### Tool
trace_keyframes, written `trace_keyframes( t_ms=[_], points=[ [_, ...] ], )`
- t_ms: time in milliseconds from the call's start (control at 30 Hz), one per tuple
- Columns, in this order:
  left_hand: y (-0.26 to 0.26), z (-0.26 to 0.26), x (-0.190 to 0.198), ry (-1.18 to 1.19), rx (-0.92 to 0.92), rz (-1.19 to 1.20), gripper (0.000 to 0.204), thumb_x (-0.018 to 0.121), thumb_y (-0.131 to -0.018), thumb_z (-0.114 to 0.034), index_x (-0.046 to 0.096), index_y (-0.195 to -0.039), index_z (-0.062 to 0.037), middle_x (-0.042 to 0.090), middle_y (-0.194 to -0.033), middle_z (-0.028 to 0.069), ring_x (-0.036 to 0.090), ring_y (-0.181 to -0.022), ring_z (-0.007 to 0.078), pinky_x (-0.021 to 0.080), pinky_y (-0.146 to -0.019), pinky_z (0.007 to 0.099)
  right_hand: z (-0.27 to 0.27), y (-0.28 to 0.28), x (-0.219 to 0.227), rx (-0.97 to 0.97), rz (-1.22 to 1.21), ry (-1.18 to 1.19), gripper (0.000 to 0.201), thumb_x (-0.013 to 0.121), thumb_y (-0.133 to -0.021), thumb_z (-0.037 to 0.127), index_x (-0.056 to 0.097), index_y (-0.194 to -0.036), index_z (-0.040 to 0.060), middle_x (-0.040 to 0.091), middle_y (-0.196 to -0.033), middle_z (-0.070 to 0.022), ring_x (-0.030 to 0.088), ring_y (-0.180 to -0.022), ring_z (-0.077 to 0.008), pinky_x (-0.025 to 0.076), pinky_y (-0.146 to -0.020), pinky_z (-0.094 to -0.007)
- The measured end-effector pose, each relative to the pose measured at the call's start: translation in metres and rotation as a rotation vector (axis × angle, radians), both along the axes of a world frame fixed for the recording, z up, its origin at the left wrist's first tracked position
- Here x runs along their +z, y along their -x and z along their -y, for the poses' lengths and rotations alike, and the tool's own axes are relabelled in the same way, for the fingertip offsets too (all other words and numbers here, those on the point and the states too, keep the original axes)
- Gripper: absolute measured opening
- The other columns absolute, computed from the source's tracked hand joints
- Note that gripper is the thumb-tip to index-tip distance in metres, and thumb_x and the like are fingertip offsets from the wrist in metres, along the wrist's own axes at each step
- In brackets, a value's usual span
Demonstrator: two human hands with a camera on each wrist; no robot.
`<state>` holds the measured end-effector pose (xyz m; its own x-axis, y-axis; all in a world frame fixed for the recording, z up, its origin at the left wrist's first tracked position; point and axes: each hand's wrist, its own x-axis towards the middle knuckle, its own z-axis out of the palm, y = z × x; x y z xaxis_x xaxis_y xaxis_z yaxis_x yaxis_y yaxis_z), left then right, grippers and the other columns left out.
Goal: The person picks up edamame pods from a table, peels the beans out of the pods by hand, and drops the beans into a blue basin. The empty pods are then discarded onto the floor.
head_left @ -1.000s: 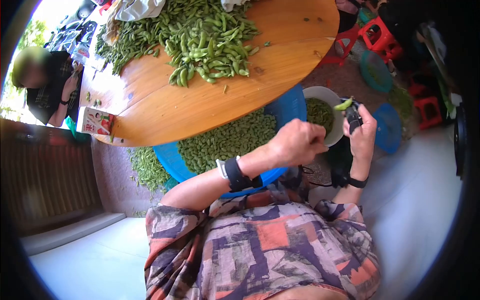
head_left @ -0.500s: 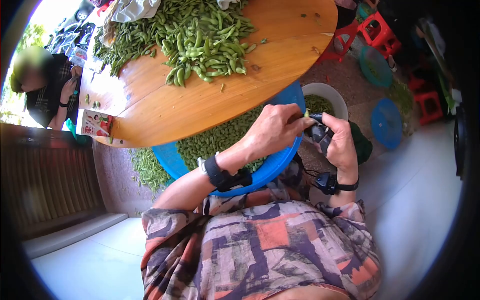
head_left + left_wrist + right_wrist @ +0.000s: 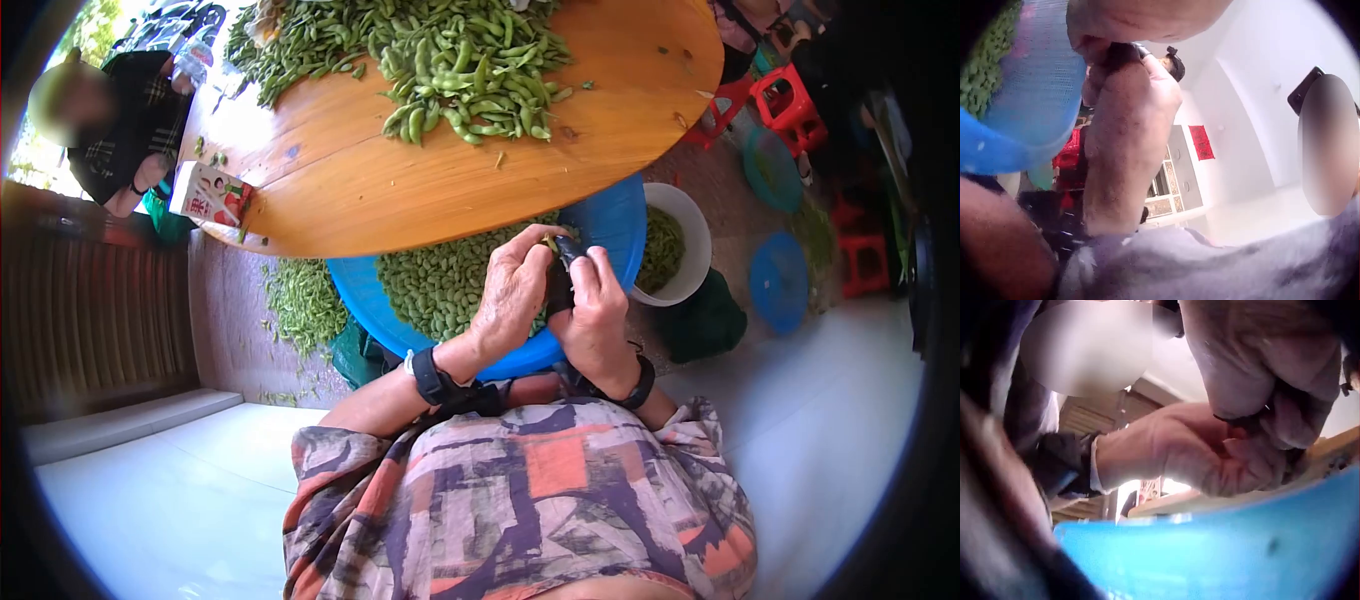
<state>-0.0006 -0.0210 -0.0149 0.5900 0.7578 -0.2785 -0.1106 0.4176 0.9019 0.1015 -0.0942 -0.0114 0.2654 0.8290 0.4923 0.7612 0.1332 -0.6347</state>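
Both hands meet over a blue basin point(image 3: 500, 360) filled with green soybean pods. My right hand point(image 3: 585, 275) grips a small black cutting tool point(image 3: 566, 252). My left hand point(image 3: 540, 255) pinches a green pod point(image 3: 551, 243) held against the tool's tip. In the left wrist view the right hand point(image 3: 1125, 106) rises beside the blue basin point(image 3: 1029, 94). The right wrist view shows the left hand point(image 3: 1210, 456) with curled fingers above the basin's rim point(image 3: 1210, 550). The pod itself is mostly hidden by fingers.
A round wooden table point(image 3: 400, 190) carries a large heap of pods point(image 3: 470, 60) and a small carton point(image 3: 210, 193). A white bowl point(image 3: 697, 235) of pods stands right of the basin. Another person point(image 3: 110, 120) sits at far left. Red stools point(image 3: 790, 95) and a blue lid point(image 3: 780, 280) are at right.
My right hand came down and left from over the white bowl with the tool. Both hands now meet over the blue basin, closer to my body.
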Motion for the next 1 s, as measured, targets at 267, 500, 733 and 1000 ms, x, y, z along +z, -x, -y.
trace_keyframes(
  t_ms=[267,500,733,1000],
  points=[
    [0.000,0.007,-0.042,0.143,0.109,0.225,0.013,0.046,-0.092,-0.011,0.058,-0.089,-0.0061,0.057,-0.083,0.0029,0.053,-0.080,0.0140,0.045,-0.076,0.0314,0.000,-0.001,-0.014,0.037,0.125,-0.036,0.035,0.063,-0.067,-0.008,0.058,-0.102,-0.0053,0.053,-0.097,-0.0245,0.058,-0.082,-0.0445,0.051,-0.070,-0.0438],
    [0.013,-0.001,-0.008,0.269,0.025,0.175,0.018,0.047,-0.098,-0.016,0.057,-0.090,-0.0042,0.055,-0.081,0.0001,0.050,-0.065,0.0096,0.042,-0.057,0.0237,-0.005,-0.013,0.001,0.092,-0.041,-0.029,0.028,0.061,-0.070,-0.006,0.061,-0.098,-0.0041,0.056,-0.088,-0.0217,0.060,-0.078,-0.0407,0.051,-0.067,-0.0406],
    [0.023,-0.009,0.000,0.194,-0.085,-0.063,0.021,0.052,-0.101,-0.020,0.061,-0.103,-0.0008,0.056,-0.075,-0.0011,0.052,-0.067,0.0066,0.041,-0.055,0.0195,-0.004,-0.033,0.005,0.323,-1.137,0.352,0.012,0.054,-0.092,0.009,0.063,-0.090,0.0019,0.053,-0.062,0.0045,0.045,-0.054,-0.0007,0.036,-0.047,-0.0201],
    [0.036,-0.007,-0.012,-0.069,-0.318,-0.103,0.022,0.056,-0.096,-0.008,0.061,-0.116,0.0008,0.068,-0.097,0.0058,0.063,-0.083,0.0128,0.052,-0.079,0.0257,0.010,-0.045,0.005,0.093,-0.791,0.257,0.016,0.053,-0.091,0.016,0.062,-0.087,0.0035,0.055,-0.066,0.0044,0.050,-0.059,-0.0015,0.040,-0.050,-0.0205]
  ],
)
